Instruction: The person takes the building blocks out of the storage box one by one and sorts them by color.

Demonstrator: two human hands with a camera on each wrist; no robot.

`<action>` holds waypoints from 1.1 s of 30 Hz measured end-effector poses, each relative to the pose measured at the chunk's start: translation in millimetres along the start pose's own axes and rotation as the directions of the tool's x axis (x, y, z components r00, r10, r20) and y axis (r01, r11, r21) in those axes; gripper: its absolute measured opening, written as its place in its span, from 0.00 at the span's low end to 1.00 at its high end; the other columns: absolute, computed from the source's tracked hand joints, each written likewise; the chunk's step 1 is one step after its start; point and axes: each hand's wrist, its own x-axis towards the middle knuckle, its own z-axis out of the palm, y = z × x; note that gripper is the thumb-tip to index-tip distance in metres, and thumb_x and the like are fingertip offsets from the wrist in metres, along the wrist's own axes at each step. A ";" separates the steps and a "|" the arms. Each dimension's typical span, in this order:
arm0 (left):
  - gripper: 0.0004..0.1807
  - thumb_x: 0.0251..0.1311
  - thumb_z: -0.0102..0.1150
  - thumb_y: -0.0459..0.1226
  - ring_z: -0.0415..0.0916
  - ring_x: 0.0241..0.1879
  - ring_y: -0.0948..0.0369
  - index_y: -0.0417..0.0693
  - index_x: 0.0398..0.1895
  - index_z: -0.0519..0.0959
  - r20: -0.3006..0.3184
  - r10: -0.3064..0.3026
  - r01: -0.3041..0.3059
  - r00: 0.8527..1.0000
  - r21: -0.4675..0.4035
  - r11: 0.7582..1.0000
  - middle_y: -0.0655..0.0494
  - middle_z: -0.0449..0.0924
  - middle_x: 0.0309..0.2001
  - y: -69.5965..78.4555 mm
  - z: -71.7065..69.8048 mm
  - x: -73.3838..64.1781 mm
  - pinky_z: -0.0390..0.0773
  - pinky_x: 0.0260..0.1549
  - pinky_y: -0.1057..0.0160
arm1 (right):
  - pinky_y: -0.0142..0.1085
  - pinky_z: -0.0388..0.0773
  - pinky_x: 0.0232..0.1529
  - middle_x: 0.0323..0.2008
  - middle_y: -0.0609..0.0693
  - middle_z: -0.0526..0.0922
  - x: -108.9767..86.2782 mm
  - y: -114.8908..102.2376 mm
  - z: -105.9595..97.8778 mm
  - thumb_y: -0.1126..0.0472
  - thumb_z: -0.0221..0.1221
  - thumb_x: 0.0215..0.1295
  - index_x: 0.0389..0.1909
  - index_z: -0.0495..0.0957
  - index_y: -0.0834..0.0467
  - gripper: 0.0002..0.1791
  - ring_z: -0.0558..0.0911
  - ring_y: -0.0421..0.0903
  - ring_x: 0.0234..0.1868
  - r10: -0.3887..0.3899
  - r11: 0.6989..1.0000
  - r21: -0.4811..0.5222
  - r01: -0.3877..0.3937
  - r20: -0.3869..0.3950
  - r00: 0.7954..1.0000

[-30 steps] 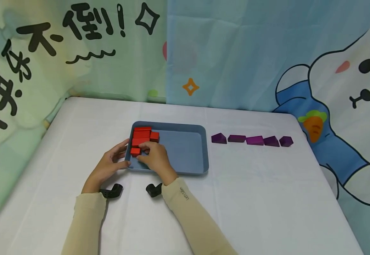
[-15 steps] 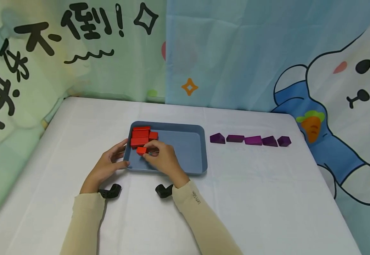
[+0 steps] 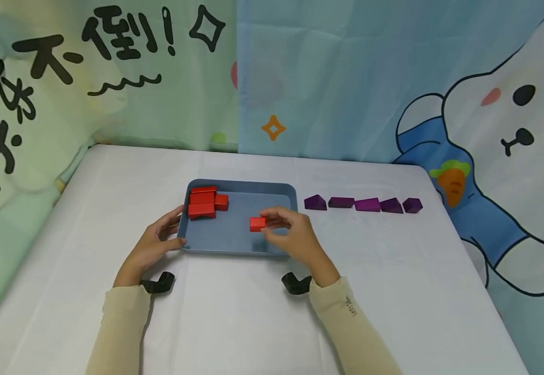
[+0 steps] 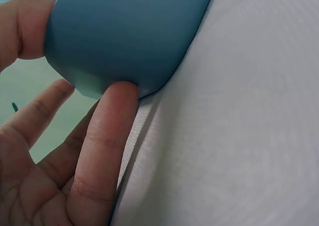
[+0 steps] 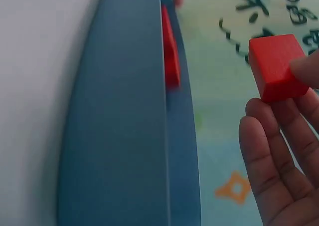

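A red block (image 3: pixel 257 224) with a square face is pinched between the thumb and fingers of my right hand (image 3: pixel 295 234), over the right half of the blue-grey tray (image 3: pixel 234 253). The right wrist view shows this block (image 5: pixel 279 66) close up, above the tray's wall (image 5: pixel 119 126). At the tray's left side, my left hand (image 3: pixel 152 247) holds the edge; in the left wrist view its thumb passes over the rim and a finger (image 4: pixel 102 151) touches the outer wall. Several red blocks (image 3: pixel 201 210) sit grouped in the tray's far left corner.
To the right of the tray, several purple blocks (image 3: pixel 367 204) of differing shapes lie in a row on the white tablecloth (image 3: pixel 394 271). Printed curtains (image 3: pixel 337 78) hang behind the table and along its left side.
My right hand has carried the red block from the tray's left side, near the other red blocks, over to its right half. My left hand stays at the tray's left edge.
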 end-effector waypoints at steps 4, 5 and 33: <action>0.48 0.62 0.66 0.28 0.68 0.73 0.33 0.42 0.86 0.59 0.002 -0.002 0.002 1.000 0.001 1.000 0.27 0.65 0.77 1.4 0.4 -0.9 0.60 0.77 0.38 | 0.40 0.87 0.52 0.48 0.67 0.88 -11.8 11.4 -30.2 0.81 0.66 0.62 0.54 0.84 0.75 0.18 0.89 0.58 0.44 -0.014 0.998 -0.066 0.010 -0.065 0.998; 0.48 0.62 0.66 0.28 0.68 0.73 0.33 0.42 0.86 0.59 0.003 -0.003 0.003 1.000 0.002 1.000 0.27 0.65 0.77 1.6 0.6 -1.2 0.59 0.77 0.38 | 0.37 0.87 0.52 0.48 0.67 0.88 -14.2 13.9 -37.5 0.81 0.66 0.62 0.54 0.85 0.74 0.18 0.88 0.58 0.44 -0.008 0.997 -0.081 0.002 -0.080 0.997; 0.48 0.61 0.66 0.27 0.69 0.72 0.34 0.42 0.86 0.58 -0.005 -0.023 0.023 1.000 -0.007 1.000 0.27 0.64 0.77 1.2 2.2 -3.2 0.60 0.76 0.38 | 0.59 0.81 0.61 0.54 0.69 0.86 -18.7 68.0 -113.4 0.74 0.66 0.70 0.62 0.82 0.72 0.20 0.85 0.67 0.54 0.380 0.861 -0.361 -0.359 -0.013 0.925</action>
